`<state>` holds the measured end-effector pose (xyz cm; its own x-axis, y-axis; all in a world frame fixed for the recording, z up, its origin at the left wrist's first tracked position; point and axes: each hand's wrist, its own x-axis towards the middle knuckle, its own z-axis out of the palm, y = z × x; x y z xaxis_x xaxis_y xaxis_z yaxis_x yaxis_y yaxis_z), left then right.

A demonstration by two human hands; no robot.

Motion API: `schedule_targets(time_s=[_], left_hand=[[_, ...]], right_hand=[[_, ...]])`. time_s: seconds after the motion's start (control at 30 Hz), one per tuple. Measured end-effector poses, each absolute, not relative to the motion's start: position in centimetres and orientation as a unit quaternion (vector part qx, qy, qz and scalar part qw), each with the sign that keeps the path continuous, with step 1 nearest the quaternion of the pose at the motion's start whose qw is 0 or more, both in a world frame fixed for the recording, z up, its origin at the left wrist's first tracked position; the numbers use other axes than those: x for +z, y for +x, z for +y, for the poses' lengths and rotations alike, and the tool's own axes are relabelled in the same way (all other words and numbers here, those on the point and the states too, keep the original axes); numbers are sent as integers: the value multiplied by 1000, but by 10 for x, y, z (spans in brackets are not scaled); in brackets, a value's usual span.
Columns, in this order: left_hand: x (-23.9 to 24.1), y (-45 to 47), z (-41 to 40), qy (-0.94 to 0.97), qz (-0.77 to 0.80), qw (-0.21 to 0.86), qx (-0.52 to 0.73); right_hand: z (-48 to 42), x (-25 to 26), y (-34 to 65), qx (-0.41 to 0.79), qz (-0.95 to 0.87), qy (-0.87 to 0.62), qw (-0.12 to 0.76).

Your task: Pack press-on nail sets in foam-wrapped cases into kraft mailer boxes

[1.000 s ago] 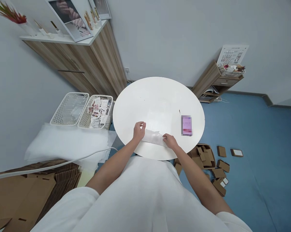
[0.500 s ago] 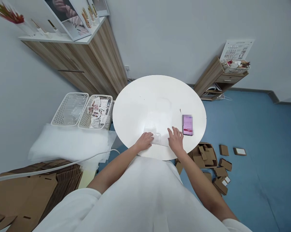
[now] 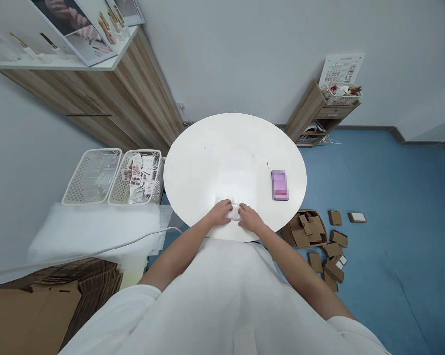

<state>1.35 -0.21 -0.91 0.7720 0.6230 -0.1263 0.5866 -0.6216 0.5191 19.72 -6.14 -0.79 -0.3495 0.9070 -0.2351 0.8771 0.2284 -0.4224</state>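
Observation:
A small, whitish translucent packet lies near the front edge of the round white table. My left hand has its fingers curled over the packet's left end. At the right end, my right hand grips it with bent fingers. Only the packet's middle shows between my hands, and its contents cannot be made out. A pale sheet seems to stick out just behind my left hand. To the right lies a phone with a blurred pink-purple screen.
Two white baskets stand left: one with clear plastic pieces, one with printed cards. Below them are a stack of white foam sheets and flat cardboard. Small brown boxes lie on the floor near a full carton.
My right hand has moved left and closed on the packet's right end. The sheet that lay flat to the right is now gathered in. My view has shifted slightly right.

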Motion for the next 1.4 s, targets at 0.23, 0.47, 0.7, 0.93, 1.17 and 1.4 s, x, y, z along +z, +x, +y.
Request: schedule_targets(time_s=[0.23,0.47,0.7,0.93,1.17,1.4], left_hand=[[-5,8,-36,866,346,356,52],[15,18,-13,848,388,358,-43],[9,9,-1,796,428,424,-58],[0,1,-4,754,526,392,3],[1,-2,-8,755,588,291,2],[8,-1,-20,837,514,181,47]], right_hand=[[-99,-10,197,304,-762,-567,75],[-68,7,211,420,-689,-587,55],[-47,6,216,433,-631,-641,54],[-42,-5,219,390,-620,-678,66],[-42,-13,238,310,-598,-725,146],[-50,-5,247,162,-624,-733,217]])
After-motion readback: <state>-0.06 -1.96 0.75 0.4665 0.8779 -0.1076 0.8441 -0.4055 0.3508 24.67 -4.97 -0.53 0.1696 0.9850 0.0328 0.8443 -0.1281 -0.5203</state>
